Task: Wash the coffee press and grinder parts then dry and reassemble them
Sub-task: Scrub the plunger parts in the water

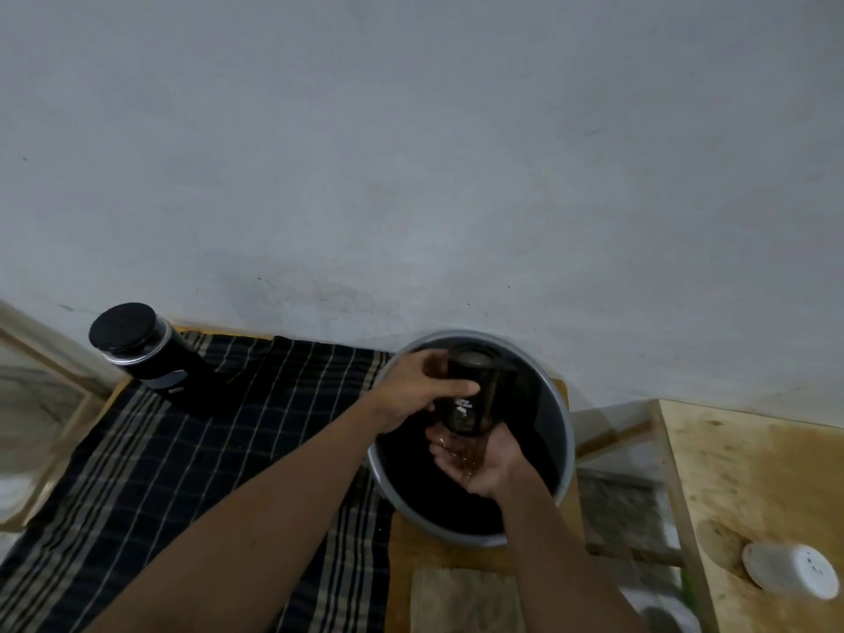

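Observation:
My left hand (413,388) grips a dark translucent cylinder, the coffee press chamber (477,395), holding it upright over the grey basin (565,431). Brownish water runs out of the chamber's lower end. My right hand (479,461) is cupped palm-up just below it, wet, catching the water. A black grinder (157,354) with a round black lid stands at the back left on the checked cloth (192,472).
The basin sits on a wooden table against a grey wall. A second wooden surface (753,486) lies to the right, carrying a white round container (788,571). A pale cloth pad (461,600) lies at the table's front edge.

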`<state>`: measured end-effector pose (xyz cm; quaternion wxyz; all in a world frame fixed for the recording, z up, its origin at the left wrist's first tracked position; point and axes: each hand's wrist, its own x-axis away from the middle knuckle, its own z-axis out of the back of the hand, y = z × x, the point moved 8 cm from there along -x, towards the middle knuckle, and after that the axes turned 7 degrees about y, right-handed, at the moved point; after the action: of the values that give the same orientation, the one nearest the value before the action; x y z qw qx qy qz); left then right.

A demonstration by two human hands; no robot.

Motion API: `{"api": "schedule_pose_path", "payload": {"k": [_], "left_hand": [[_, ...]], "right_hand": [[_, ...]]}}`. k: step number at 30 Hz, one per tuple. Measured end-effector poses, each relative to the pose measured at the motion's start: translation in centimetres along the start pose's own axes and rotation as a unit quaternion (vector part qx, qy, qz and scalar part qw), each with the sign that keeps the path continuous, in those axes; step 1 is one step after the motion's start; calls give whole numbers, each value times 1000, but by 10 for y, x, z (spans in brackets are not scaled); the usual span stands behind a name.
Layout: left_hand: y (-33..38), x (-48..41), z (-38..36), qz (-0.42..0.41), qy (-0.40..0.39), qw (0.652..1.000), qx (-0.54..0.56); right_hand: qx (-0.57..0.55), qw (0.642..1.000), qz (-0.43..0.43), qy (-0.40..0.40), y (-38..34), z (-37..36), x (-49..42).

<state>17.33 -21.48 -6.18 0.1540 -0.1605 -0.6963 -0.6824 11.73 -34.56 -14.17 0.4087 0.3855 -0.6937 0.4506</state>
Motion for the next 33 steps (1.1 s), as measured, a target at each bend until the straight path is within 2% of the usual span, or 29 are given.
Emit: {"api": "schedule_pose_path", "payload": {"k": [4,8,12,14,17,21,23,26,29,33], "left_hand": [[-14,-3,-12,-11,8,1000,-19],[-13,-5,-15,-28,-7,998,-60],[-16,-9,-13,-62,11,993,-103],[-15,-8,-12,-70,31,987,-139],[-9,-4,-11,-99,78,977,-175],[3,3,-16,-135,103,972,-163],[1,2,-16,-146,113,968,-167],[-4,8,-17,-145,113,963,-197],[-8,15,-14,-171,123,960,-183],[-5,23,-16,-175,127,958,-188]], "right_hand": [[-21,999,45,2,-10,-2,5],[12,989,112,91,-27,22,8],[91,945,252,188,-54,40,14],[83,931,305,180,-66,36,27],[97,929,332,131,-72,23,36],[193,885,386,175,-81,16,48],[175,883,391,191,-80,14,54],[143,905,364,168,-70,10,54],[193,876,393,203,-71,12,62],[222,859,410,214,-67,9,66]]}}
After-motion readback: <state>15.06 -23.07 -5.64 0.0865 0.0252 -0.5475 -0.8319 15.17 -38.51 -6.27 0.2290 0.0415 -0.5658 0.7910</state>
